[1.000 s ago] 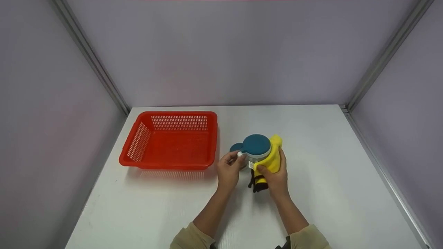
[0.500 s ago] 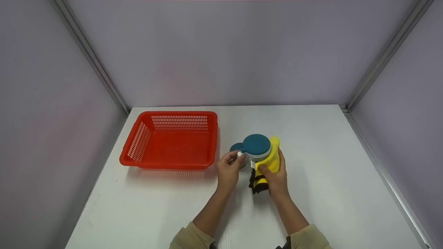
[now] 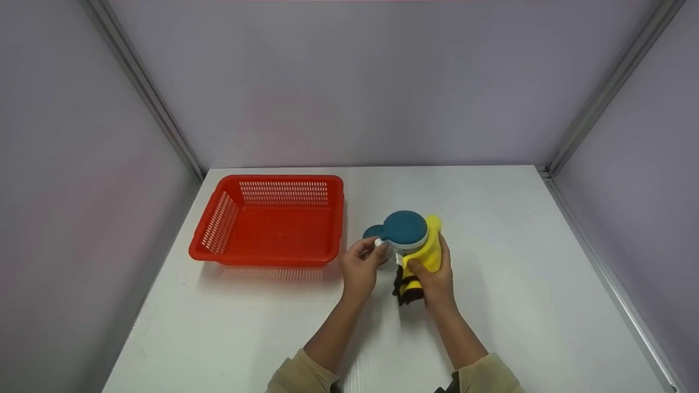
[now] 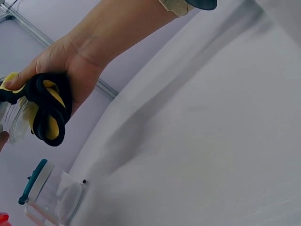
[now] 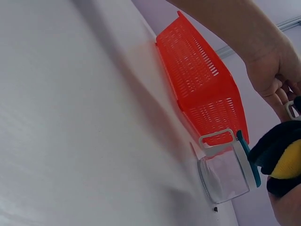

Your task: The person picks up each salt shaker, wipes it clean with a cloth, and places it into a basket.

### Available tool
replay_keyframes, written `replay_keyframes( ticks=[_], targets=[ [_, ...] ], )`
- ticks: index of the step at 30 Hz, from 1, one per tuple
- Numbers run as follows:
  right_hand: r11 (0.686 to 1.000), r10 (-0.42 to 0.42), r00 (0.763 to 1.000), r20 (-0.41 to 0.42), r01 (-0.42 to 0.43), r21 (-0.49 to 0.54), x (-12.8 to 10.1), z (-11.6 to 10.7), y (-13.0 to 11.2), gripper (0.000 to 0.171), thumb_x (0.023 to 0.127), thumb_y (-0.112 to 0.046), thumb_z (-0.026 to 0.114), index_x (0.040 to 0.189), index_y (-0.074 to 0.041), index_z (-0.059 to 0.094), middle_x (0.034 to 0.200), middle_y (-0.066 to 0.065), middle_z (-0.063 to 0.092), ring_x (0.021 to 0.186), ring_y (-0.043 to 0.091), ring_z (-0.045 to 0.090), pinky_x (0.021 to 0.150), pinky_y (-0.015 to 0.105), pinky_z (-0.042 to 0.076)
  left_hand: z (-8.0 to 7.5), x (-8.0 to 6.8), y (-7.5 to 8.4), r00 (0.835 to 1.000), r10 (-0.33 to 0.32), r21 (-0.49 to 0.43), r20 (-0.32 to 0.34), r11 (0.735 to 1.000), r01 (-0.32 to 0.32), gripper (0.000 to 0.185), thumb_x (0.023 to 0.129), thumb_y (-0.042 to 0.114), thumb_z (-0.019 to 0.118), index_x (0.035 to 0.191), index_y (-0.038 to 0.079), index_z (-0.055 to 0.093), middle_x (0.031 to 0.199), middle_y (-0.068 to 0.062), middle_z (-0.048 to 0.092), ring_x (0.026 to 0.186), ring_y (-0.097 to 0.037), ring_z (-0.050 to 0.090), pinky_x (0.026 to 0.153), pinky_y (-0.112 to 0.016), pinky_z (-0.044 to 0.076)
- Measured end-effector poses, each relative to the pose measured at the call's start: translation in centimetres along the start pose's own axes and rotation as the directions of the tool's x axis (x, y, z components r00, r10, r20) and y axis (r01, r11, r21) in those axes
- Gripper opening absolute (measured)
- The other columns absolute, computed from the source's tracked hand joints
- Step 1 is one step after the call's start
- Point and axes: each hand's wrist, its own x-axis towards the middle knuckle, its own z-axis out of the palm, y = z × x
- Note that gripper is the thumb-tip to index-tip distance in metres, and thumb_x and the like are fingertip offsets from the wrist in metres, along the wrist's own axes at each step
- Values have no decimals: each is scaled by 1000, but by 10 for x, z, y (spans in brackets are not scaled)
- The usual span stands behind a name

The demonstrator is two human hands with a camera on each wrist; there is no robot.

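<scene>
A clear glass jar with a round teal lid (image 3: pixel 404 227) and a white side handle is held between both hands over the white table (image 3: pixel 508 256). My left hand (image 3: pixel 375 249) pinches the white handle (image 5: pixel 291 110). My right hand (image 3: pixel 423 268) grips a yellow and black cloth (image 3: pixel 423 256) and presses it against the jar's right side. The bunched cloth (image 4: pixel 47 110) shows in that palm in the left wrist view. A second teal-lidded jar (image 3: pixel 372 231) (image 5: pixel 228 174) stands on the table just behind the left hand.
A red slotted plastic basket (image 3: pixel 270 256) with nothing in it sits at the table's left, close to the second jar. Grey-violet walls with metal corner posts (image 3: pixel 595 103) enclose the back and both sides of the table.
The right hand and its cloth have shifted slightly left along the jar's side. The left hand, the second jar and the basket stay where they were.
</scene>
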Motion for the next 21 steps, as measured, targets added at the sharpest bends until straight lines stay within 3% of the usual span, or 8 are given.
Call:
replay_keyframes(
  ticks=[4,8,15,21],
  targets=[
    [999,21,1000,8,-22,37,0,0,0,82,89,-29,73,151,-43,22,132,3,45,117,23,49,100,24,49,0,0,1,1000,1,-1,6,1000,-1,23,87,19,76,106,7,71,100,-11,70,95,-32,71,78,-36,61],
    [987,63,998,28,-67,143,1,0,1,79,91,-27,72,151,-41,23,132,5,45,118,26,49,101,26,49,0,0,1,1000,-1,-6,7,1000,1,24,87,20,76,106,7,72,100,-10,70,95,-30,71,79,-36,60],
    [932,117,989,85,-139,334,-1,0,0,65,95,-28,66,148,-38,29,133,6,45,119,25,48,103,32,49,0,-2,-1,1000,15,-40,22,999,-15,23,87,13,76,106,3,70,99,-13,69,97,-40,70,78,-37,61],
    [887,123,983,139,-172,429,-3,0,-2,46,100,-33,56,142,-31,35,128,4,44,116,21,47,98,28,50,2,-3,-2,1000,11,-44,18,999,-11,22,88,4,72,108,-2,69,97,-13,66,93,-37,71,77,-39,61]
  ],
)
